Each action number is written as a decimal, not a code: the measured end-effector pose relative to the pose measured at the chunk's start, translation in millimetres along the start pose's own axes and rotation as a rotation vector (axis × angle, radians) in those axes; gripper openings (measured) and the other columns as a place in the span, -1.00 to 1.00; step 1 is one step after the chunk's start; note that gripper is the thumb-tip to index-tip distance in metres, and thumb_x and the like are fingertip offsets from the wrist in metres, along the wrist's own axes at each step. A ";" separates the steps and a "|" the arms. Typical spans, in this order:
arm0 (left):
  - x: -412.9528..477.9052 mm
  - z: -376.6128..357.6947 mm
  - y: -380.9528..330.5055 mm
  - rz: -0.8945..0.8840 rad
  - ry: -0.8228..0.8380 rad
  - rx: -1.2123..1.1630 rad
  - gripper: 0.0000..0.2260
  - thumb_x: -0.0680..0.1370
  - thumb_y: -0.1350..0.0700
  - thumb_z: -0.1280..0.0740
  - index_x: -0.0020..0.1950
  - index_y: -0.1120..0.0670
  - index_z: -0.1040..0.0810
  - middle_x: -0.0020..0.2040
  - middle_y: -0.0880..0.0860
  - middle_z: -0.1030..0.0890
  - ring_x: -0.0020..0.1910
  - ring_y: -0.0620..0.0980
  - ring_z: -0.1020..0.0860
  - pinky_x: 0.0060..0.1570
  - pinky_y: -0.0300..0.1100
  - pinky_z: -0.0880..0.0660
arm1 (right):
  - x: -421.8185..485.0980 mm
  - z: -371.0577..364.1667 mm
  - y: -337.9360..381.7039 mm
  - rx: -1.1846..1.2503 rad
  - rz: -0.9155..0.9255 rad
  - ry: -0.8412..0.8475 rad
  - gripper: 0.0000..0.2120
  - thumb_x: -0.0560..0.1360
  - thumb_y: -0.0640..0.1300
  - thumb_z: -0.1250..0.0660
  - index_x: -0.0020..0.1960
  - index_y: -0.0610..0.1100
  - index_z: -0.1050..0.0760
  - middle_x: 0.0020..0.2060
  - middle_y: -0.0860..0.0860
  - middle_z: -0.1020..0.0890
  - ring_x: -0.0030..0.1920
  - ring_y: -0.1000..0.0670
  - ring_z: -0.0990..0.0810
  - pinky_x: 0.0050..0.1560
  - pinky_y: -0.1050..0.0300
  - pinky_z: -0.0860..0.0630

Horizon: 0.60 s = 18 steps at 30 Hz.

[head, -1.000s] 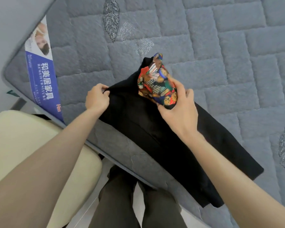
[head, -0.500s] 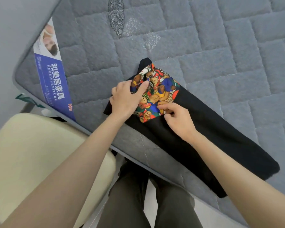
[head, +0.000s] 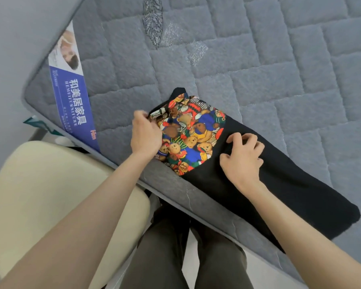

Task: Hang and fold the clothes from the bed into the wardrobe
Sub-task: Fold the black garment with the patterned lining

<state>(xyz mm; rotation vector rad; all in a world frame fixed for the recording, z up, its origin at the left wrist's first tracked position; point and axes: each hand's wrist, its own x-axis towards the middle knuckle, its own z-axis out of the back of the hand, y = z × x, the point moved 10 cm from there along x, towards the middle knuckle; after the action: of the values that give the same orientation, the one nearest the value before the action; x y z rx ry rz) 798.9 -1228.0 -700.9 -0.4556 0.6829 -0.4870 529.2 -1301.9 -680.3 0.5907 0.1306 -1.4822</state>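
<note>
A black garment [head: 283, 184] lies folded in a long strip on the grey quilted mattress [head: 258, 59], running along its near edge. A colourful teddy-bear print panel [head: 188, 134] is spread flat over its left end. My left hand [head: 145, 134] pinches the left edge of the print panel. My right hand [head: 242, 157] rests on the black cloth just right of the panel, fingers loosely curled and holding nothing.
A blue and white label [head: 75, 97] hangs on the mattress corner at the left. A cream cushioned seat [head: 40, 195] stands below the corner. My legs in dark trousers [head: 181, 257] stand against the bed edge.
The print panel went from bunched in my right hand to spread flat on the black garment. My right hand let go and moved right; my left hand shifted to the panel's left edge.
</note>
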 end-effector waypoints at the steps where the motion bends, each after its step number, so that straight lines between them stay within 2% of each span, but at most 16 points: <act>1: -3.0 7.7 -26.4 -0.191 -0.070 0.047 -0.69 0.55 0.29 -0.16 0.30 0.15 -0.31 0.27 0.16 -0.38 0.22 0.11 -0.39 0.03 -0.11 -0.32 | -0.9 1.2 5.7 -0.007 0.018 -0.041 -0.54 0.40 -0.17 -0.32 0.26 -0.02 -0.31 0.36 -0.11 -0.22 0.37 -0.20 -0.13 0.21 -0.24 -0.33; 3: -10.8 12.5 -78.7 -0.522 -0.168 0.153 -0.61 0.48 0.32 -0.19 0.30 0.12 -0.36 0.28 0.12 -0.37 0.22 0.07 -0.37 0.05 -0.17 -0.29 | -1.7 -2.0 19.3 0.040 0.080 -0.057 -0.34 0.34 -0.18 -0.34 0.40 0.01 -0.21 0.48 -0.10 -0.10 0.45 -0.28 -0.02 0.34 -0.38 -0.15; 4: -9.8 6.7 -97.7 -0.618 -0.159 0.208 -0.63 0.49 0.27 -0.19 0.29 0.10 -0.40 0.28 0.09 -0.40 0.20 0.06 -0.38 0.07 -0.15 -0.31 | -0.4 -6.4 24.8 0.066 0.108 -0.032 -0.24 0.33 -0.18 -0.34 0.46 0.04 -0.14 0.52 -0.06 -0.03 0.48 -0.31 0.06 0.35 -0.43 -0.05; 6: 1.3 -16.4 -120.0 -0.684 -0.043 0.305 -0.70 0.58 0.16 -0.18 0.32 0.09 -0.41 0.29 0.05 -0.42 0.22 0.05 -0.39 0.11 -0.06 -0.35 | 4.5 -15.6 29.6 0.080 0.124 0.037 -0.11 0.33 -0.16 -0.35 0.53 0.12 0.03 0.54 0.01 0.09 0.49 -0.34 0.17 0.34 -0.50 0.09; 8: 20.5 -42.7 -122.5 -0.633 0.107 0.379 -0.69 0.64 0.09 -0.15 0.38 0.10 -0.38 0.34 0.06 -0.40 0.29 0.07 -0.35 0.17 -0.02 -0.36 | 10.2 -21.8 27.1 0.071 0.107 0.086 -0.06 0.34 -0.09 -0.38 0.53 0.18 0.12 0.55 0.04 0.14 0.48 -0.37 0.23 0.33 -0.53 0.12; 10: 35.6 -56.3 -119.2 -0.573 0.190 0.392 -0.68 0.65 0.08 -0.15 0.39 0.13 -0.38 0.33 0.10 -0.40 0.29 0.09 -0.37 0.18 -0.02 -0.36 | 16.0 -25.1 25.9 0.068 0.096 0.130 -0.05 0.35 -0.03 -0.39 0.52 0.23 0.16 0.55 0.05 0.17 0.47 -0.39 0.28 0.32 -0.55 0.14; 15: 51.1 -49.4 -116.1 -0.558 0.108 0.554 -0.77 0.66 0.12 -0.11 0.12 0.23 -0.49 0.08 0.24 -0.57 0.08 0.27 -0.52 -0.14 -0.01 -0.33 | 30.1 -30.0 24.5 0.052 0.057 0.234 0.01 0.34 -0.05 -0.41 0.48 0.32 0.23 0.53 0.08 0.23 0.45 -0.39 0.37 0.28 -0.59 0.15; 16: 58.1 -42.3 -114.2 -0.482 0.080 0.513 -0.74 0.66 0.11 -0.10 0.09 0.22 -0.52 0.05 0.25 -0.59 0.07 0.27 -0.53 -0.14 -0.02 -0.33 | 32.9 -30.4 23.7 0.049 0.045 0.250 0.01 0.34 -0.04 -0.42 0.48 0.33 0.24 0.54 0.08 0.22 0.44 -0.39 0.37 0.28 -0.60 0.15; 18: 80.2 -26.6 -99.8 -0.172 0.058 0.262 -0.66 0.67 0.07 -0.07 0.12 0.25 -0.55 0.10 0.25 -0.59 0.13 0.25 -0.53 -0.03 -0.04 -0.39 | 37.9 -30.2 20.8 0.041 0.021 0.273 0.01 0.35 0.00 -0.43 0.48 0.34 0.23 0.54 0.08 0.19 0.45 -0.39 0.36 0.27 -0.60 0.15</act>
<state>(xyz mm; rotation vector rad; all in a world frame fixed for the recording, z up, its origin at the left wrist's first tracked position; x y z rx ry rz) 807.5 -1358.5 -703.5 -0.2550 0.6282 -0.7445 561.4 -1322.8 -716.4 0.8235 0.3060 -1.3816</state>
